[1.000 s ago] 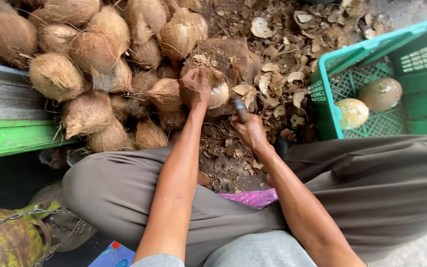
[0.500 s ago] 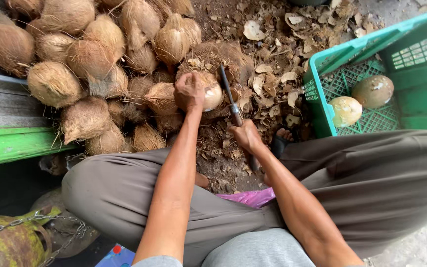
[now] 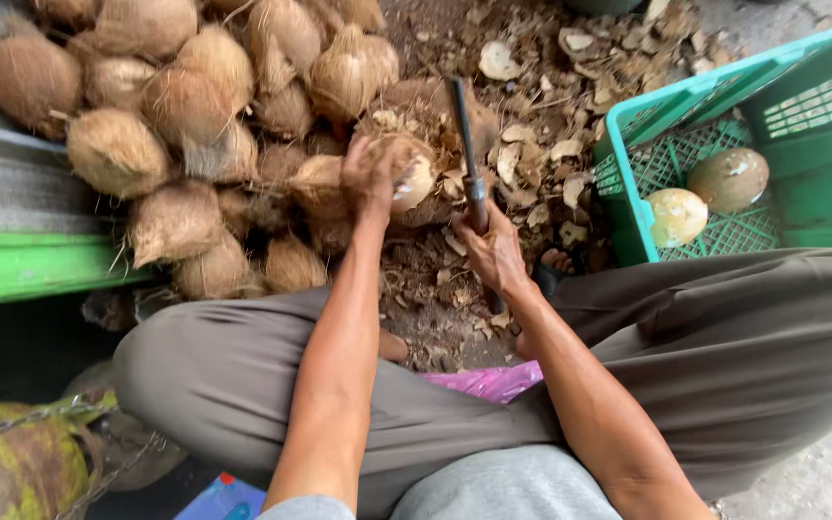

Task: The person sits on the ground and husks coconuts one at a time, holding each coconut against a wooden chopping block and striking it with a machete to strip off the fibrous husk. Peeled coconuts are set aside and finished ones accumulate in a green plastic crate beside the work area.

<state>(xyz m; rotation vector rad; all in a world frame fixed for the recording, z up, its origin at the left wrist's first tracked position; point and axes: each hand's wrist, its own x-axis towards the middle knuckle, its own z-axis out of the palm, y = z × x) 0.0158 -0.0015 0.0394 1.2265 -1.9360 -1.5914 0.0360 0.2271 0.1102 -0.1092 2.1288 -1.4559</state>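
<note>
The left hand (image 3: pixel 370 173) is clamped over a partly husked coconut (image 3: pixel 406 173), fingers curled down on its fibrous top while a pale, shaved patch shows on the side turned toward the green crate (image 3: pixel 724 125). The nut sits on the littered ground at the foot of the coconut pile (image 3: pixel 204 125), well apart from the crate. The right hand (image 3: pixel 493 252) is wrapped tight round the handle of a knife (image 3: pixel 466 154) — its dark blade stands nearly upright, just beside the held coconut on the crate side, not clearly touching it. Dry husk chips (image 3: pixel 532 144) cover the ground between the nut and the crate. Inside the crate lie two peeled coconuts (image 3: pixel 676 216), smooth and pale, side by side. The person's grey-trousered knees (image 3: pixel 214 366) spread near the crate's front edge.
</note>
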